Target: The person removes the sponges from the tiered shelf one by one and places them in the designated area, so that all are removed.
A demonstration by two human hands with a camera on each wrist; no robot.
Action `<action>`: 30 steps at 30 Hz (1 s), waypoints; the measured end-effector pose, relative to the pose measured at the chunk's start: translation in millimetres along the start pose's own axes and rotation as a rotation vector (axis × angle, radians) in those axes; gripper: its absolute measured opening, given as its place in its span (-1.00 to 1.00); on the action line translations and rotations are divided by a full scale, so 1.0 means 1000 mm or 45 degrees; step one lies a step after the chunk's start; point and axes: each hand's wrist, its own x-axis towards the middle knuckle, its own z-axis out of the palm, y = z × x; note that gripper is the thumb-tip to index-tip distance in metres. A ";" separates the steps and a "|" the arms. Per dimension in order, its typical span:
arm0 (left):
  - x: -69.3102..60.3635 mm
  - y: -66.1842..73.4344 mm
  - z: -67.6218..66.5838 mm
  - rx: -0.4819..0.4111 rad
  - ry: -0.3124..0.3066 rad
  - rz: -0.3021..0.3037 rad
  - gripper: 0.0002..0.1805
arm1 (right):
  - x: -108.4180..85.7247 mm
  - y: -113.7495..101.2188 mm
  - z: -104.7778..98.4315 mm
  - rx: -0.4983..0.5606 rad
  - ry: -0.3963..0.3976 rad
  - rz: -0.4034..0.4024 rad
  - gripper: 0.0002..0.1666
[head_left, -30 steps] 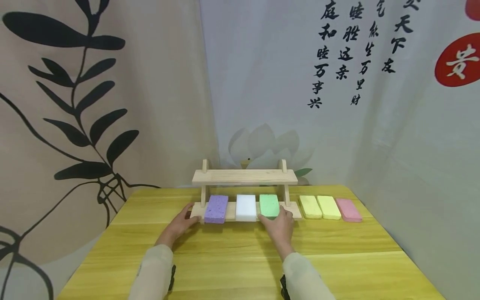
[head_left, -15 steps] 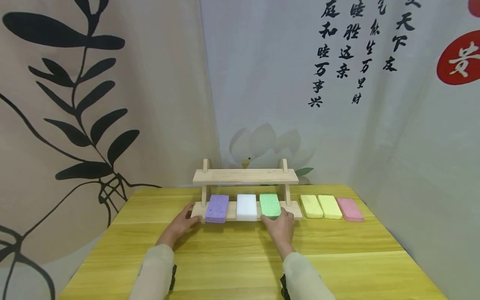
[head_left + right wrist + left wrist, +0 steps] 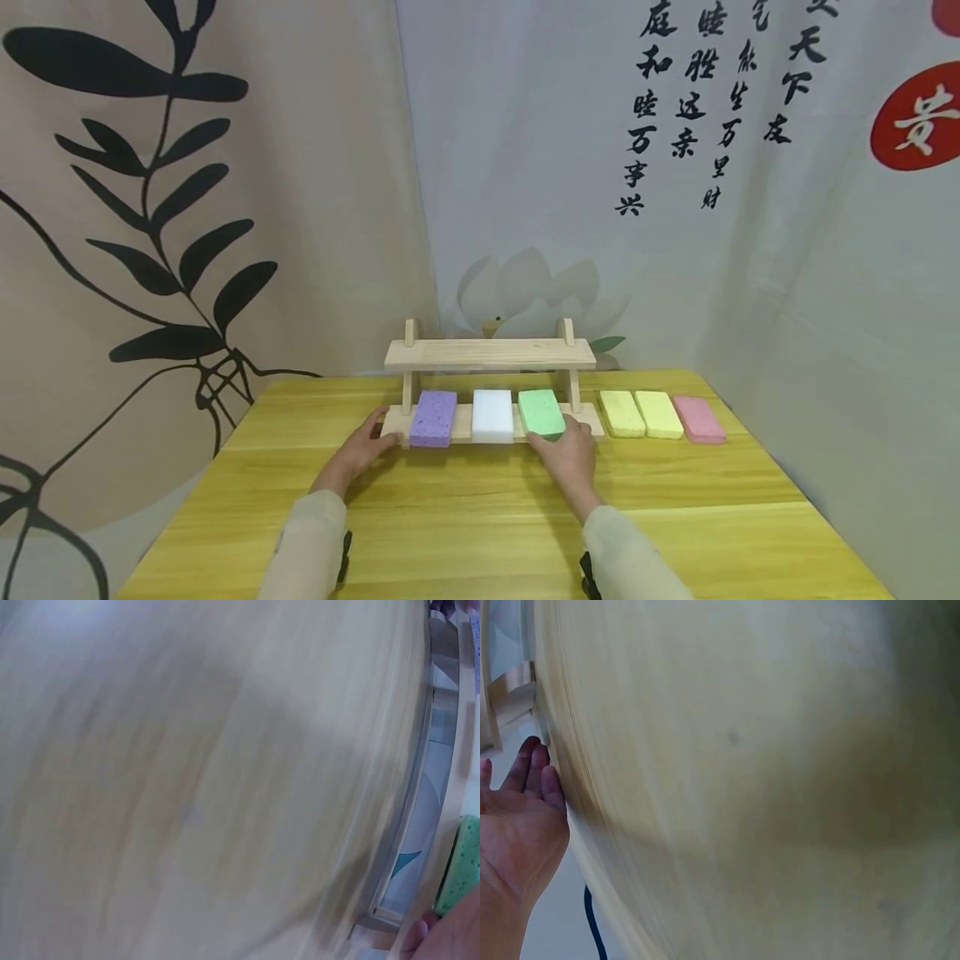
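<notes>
A two-tier wooden display shelf (image 3: 491,353) stands at the back of the table. Along its lower board lie a purple sponge (image 3: 432,419), a white sponge (image 3: 492,416) and a green sponge (image 3: 541,413), the green one slightly askew. My right hand (image 3: 573,462) grips the near end of the green sponge between thumb and fingers; the right wrist view catches the green sponge (image 3: 463,862) at its edge. At the lower board's left end my left hand (image 3: 360,452) rests with the thumb by the front edge. Its fingers look nearly straight in the left wrist view.
To the right of the shelf lie two yellow sponges (image 3: 622,414) and a pink sponge (image 3: 699,419) on the wood-grain table (image 3: 465,533). A printed curtain (image 3: 330,208) hangs close behind the table and along the right side.
The near end of the green sponge has swung a little to the right, and my right hand has shifted right with it. My left hand stays at the shelf's left end.
</notes>
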 end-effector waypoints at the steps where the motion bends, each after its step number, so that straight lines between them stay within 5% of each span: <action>1: 0.001 0.000 0.000 -0.003 0.002 0.006 -0.09 | 0.001 0.001 -0.001 -0.008 0.002 -0.008 -0.03; 15: -0.002 0.003 0.000 -0.017 -0.004 0.032 -0.11 | 0.006 0.014 -0.021 0.022 -0.014 -0.088 -0.04; 30: -0.004 0.005 0.000 -0.007 -0.008 0.008 -0.10 | -0.006 0.039 -0.074 0.064 -0.079 -0.063 0.03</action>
